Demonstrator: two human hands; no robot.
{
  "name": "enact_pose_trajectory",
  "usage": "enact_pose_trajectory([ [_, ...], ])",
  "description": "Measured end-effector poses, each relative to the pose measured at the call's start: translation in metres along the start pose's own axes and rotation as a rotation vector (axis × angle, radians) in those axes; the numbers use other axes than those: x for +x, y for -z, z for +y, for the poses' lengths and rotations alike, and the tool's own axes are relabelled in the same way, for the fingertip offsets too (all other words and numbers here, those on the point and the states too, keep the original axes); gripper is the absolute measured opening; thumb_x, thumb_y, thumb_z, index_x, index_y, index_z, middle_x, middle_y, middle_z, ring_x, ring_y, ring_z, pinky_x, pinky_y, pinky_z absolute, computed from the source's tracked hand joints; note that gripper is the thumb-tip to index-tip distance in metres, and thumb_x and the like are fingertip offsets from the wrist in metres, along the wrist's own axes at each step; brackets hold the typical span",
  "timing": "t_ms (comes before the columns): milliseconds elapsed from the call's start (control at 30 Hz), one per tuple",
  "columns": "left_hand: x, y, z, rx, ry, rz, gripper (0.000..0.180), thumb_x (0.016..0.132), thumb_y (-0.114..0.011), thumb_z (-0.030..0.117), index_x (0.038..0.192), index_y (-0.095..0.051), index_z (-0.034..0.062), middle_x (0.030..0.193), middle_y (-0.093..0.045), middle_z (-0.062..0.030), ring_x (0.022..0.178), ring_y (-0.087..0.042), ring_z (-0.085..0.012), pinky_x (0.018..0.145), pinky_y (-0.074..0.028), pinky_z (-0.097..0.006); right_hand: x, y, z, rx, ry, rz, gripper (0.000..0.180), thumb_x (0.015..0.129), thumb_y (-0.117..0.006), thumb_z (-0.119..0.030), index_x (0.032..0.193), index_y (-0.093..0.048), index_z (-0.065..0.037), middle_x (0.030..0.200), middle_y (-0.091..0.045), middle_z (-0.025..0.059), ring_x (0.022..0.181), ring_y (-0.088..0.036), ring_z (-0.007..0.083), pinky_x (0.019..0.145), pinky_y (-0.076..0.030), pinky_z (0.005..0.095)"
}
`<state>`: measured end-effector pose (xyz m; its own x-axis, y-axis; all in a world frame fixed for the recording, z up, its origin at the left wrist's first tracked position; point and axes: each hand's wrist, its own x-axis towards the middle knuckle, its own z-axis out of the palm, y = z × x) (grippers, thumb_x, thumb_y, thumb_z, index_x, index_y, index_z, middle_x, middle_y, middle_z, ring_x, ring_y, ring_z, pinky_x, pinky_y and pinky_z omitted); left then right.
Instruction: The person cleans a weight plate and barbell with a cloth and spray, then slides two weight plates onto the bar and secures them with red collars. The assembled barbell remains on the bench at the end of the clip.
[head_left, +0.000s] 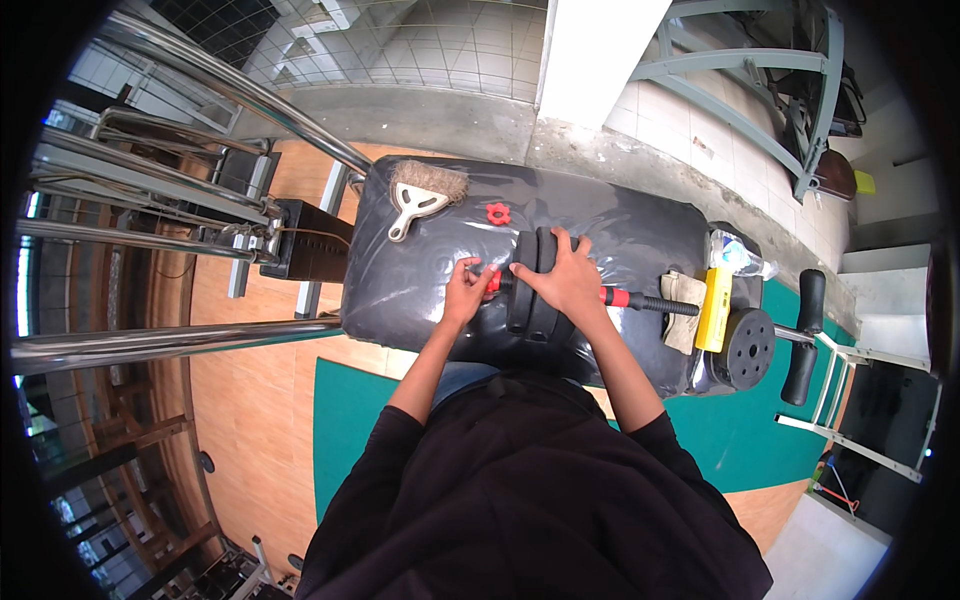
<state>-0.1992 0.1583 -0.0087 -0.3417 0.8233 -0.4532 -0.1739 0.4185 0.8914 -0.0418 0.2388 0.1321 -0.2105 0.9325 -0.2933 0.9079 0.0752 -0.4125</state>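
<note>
A dumbbell lies across the black padded bench, its black weight plates standing on edge. To the right runs its threaded bar with a red-and-black grip, that end bare of plates. My right hand is closed over the plates from above, thumb on the left face and fingers over the top. At their left side my left hand pinches a red star-shaped nut on the bar's end, partly hidden by the fingers. Another red star nut lies loose on the bench, beyond my hands.
A wide brush rests at the bench's far left. On the right are a beige cloth, a yellow box, a clear plastic bottle and a round black plate. Chrome machine rails reach the bench's left side.
</note>
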Motion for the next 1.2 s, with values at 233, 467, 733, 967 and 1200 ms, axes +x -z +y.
enact_pose_trajectory([
  [233,0.001,0.016,0.006,-0.167,0.175,-0.171,0.032,0.092,-0.059,0.025,0.114,-0.054,0.0017,0.085,-0.064,-0.0083,0.071,-0.064,-0.0132,0.062,-0.057,-0.027,0.000,0.001,-0.001,0.005,0.005,-0.001,0.092,0.061,-0.072,-0.060,0.133,-0.041,-0.012,0.125,-0.040,0.0305,0.099,-0.055,0.0514,0.080,-0.050,0.0497],
  [467,-0.015,0.030,0.012,-0.171,0.097,-0.353,0.052,0.094,-0.055,0.020,0.139,-0.035,0.0022,0.104,-0.062,-0.0091,0.092,-0.066,-0.0213,0.080,-0.055,-0.030,0.000,0.003,-0.003,0.001,-0.009,-0.029,0.092,0.061,-0.071,-0.061,0.132,-0.041,-0.012,0.127,-0.039,0.0303,0.098,-0.056,0.0507,0.080,-0.050,0.0489],
  [733,-0.002,0.011,0.014,0.007,0.295,-0.161,0.039,0.087,-0.065,0.038,0.096,-0.059,0.0000,0.079,-0.061,-0.0066,0.071,-0.064,-0.0136,0.060,-0.055,-0.025,0.003,-0.001,0.001,-0.001,-0.007,-0.016,0.092,0.061,-0.071,-0.062,0.133,-0.041,-0.012,0.126,-0.040,0.0304,0.098,-0.056,0.0498,0.080,-0.050,0.0483],
  [967,0.000,-0.014,0.001,-0.041,-0.008,0.171,0.039,0.085,-0.067,0.038,0.075,-0.055,0.0020,0.071,-0.060,-0.0055,0.058,-0.057,-0.0090,0.054,-0.053,-0.025,0.002,-0.001,-0.002,0.003,-0.004,-0.015,0.092,0.061,-0.071,-0.062,0.133,-0.041,-0.011,0.124,-0.041,0.0309,0.097,-0.056,0.0505,0.080,-0.050,0.0493],
  [1200,-0.005,0.002,0.026,-0.129,0.172,-0.097,0.028,0.090,-0.061,0.025,0.101,-0.055,-0.0006,0.092,-0.062,-0.0102,0.076,-0.065,-0.0160,0.065,-0.057,-0.028,0.004,-0.003,0.000,-0.003,0.000,0.001,0.092,0.062,-0.071,-0.062,0.132,-0.041,-0.011,0.122,-0.042,0.0303,0.096,-0.057,0.0501,0.079,-0.050,0.0493],
])
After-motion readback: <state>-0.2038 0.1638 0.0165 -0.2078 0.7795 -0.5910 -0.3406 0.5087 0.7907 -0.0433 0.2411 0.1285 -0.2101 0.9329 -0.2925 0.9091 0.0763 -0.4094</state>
